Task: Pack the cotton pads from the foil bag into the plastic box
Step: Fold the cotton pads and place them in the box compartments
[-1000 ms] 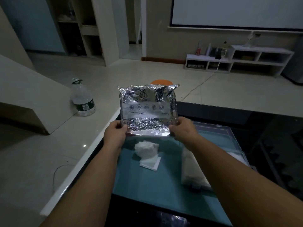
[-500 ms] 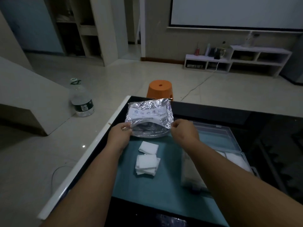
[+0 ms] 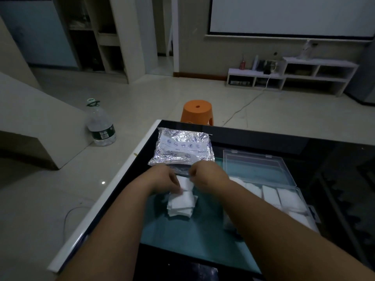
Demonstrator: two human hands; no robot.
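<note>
The white edge of the surface (image 3: 99, 201) runs down the left; its far edge passes just behind the foil bag (image 3: 180, 147), flat at upper middle. Bare teal mat (image 3: 203, 236) shows between the forearms. At centre the cotton pads (image 3: 181, 203), white squares, lie in a loose pile beside the open plastic box (image 3: 263, 159). The left grip (image 3: 164, 181) pinches the top pad; the right grip (image 3: 206, 175) is curled there, holding or not I cannot tell.
</note>
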